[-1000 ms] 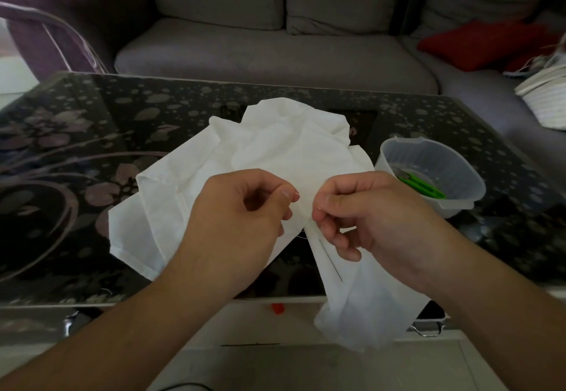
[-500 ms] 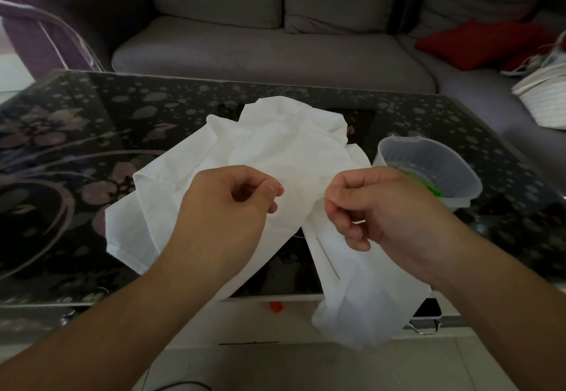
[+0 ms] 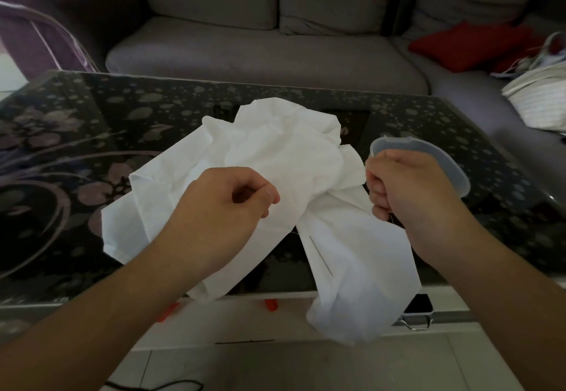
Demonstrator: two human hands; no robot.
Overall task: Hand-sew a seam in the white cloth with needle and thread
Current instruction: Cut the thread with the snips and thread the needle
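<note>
- The crumpled white woven cloth (image 3: 275, 158) lies on the glossy black floral-patterned glass table (image 3: 76, 133), one end drooping over the near edge.
- The left hand (image 3: 223, 204) presses thumb to forefinger; whether it nips cloth or thread, I cannot tell.
- The right hand (image 3: 407, 188), fisted, seems to pinch a thin dark thread (image 3: 390, 217); no needle shows.
- No finished stitching is visible; most of the seam probably remains.
- A translucent plastic bowl (image 3: 444, 161) sits behind the right hand.

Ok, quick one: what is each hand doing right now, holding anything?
Left hand: fingers curled, thumb against forefinger in a pinch; what it pinches is too small to tell.
Right hand: fist closed, apparently on a thin thread trailing below it.
</note>
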